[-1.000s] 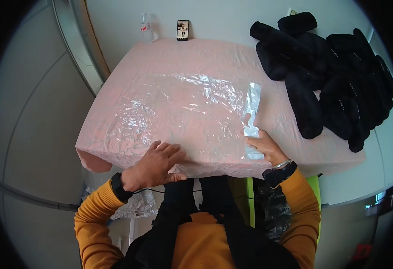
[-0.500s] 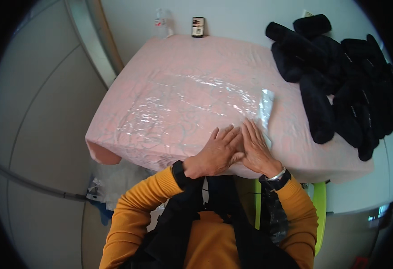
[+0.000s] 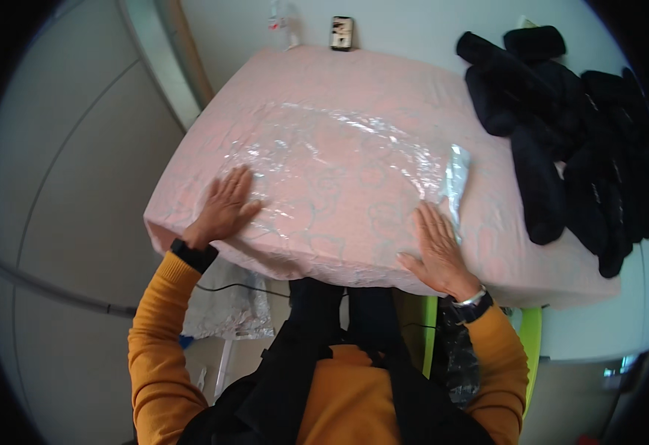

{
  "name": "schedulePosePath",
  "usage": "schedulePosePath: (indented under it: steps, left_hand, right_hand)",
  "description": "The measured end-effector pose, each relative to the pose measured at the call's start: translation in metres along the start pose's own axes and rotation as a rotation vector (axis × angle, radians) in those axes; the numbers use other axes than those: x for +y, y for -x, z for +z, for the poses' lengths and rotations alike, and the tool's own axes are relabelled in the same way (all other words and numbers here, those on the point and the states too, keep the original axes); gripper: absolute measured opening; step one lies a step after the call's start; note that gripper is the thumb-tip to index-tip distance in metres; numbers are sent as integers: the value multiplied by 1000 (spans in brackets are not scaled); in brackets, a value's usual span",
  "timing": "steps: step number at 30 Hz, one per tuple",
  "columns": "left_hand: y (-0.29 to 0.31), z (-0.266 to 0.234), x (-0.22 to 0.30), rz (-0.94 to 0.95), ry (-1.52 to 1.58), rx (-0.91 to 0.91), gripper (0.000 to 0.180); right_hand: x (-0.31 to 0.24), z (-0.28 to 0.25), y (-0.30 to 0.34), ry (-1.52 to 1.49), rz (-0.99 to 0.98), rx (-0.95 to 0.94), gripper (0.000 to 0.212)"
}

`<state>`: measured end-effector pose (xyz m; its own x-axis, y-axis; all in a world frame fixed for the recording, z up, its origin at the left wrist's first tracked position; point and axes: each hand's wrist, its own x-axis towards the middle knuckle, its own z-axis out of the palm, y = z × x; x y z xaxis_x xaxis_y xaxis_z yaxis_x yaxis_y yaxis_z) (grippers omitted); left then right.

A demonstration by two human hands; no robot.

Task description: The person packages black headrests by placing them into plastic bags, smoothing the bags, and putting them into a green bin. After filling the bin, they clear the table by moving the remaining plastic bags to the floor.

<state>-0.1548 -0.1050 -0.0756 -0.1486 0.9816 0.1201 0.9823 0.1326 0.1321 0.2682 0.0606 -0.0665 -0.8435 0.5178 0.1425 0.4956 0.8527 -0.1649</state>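
Note:
A clear plastic bag (image 3: 332, 174) lies flat on the pink patterned tablecloth (image 3: 324, 78), with shiny wrinkles along its far side and left part. On its left part, my left hand (image 3: 228, 209) rests with straight, slightly spread fingers. My right hand (image 3: 438, 252) lies flat near the bag's right near corner, thumb held out to the side. Just beyond its fingertips is a whitish, shiny folded strip (image 3: 455, 178) along the bag's right edge. Neither hand grips anything.
Black plush rolls and cushions (image 3: 539, 141) pile up on the table's right. A phone (image 3: 341, 34) and a clear bottle (image 3: 278, 28) stand at the back by the wall. Below the table are a lime-green bin (image 3: 530, 334) and clear plastic wrapping (image 3: 228, 311).
My left hand has moved from beside the right hand to the left part of the bag. The right hand stays near the right corner. The view has shifted slightly.

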Motion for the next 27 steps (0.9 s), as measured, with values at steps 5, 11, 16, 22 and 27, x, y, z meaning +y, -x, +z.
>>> schedulePosePath:
  steps: [5, 11, 16, 22, 27]
  left_hand:
    - [6, 0, 10, -112, -83, 32, 75]
    - [14, -8, 135, 446, 121, 247, 78]
    - [12, 22, 186, 576, 103, 246, 54]
    - [11, 15, 166, 532, 225, 292, 30]
    - [11, 16, 132, 438, 237, 318, 32]
  right_hand:
    - [-4, 7, 6, 2, 43, 9, 89]
    - [-39, -4, -12, -21, 187, 86, 77]
    - [-52, -38, -20, -565, 170, -191, 70]
    - [-2, -7, -7, 71, 57, 140, 75]
    - [27, 1, 15, 66, 101, 72, 80]
